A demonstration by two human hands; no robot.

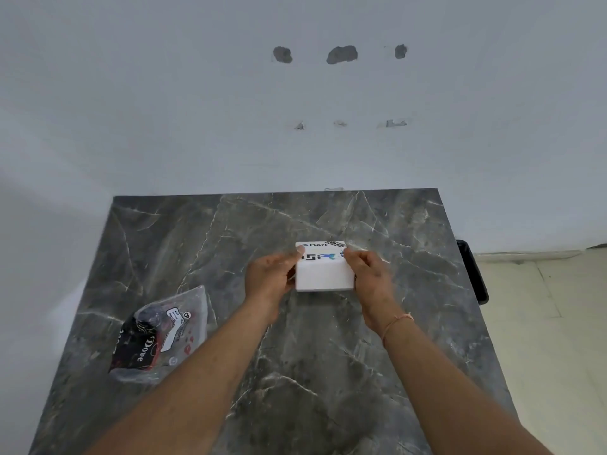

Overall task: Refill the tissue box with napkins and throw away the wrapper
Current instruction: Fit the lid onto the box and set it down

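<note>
A white tissue box with printed logos on its top stands in the middle of the dark marble table. My left hand grips its left side and my right hand grips its right side, fingers reaching onto the top. The box top looks shut, and no napkins show. A crumpled clear plastic wrapper with black and red print lies flat at the table's left, apart from both hands.
A black bin stands on the floor just past the table's right edge. A white wall with several patched holes rises behind the table. Pale floor tiles lie to the right.
</note>
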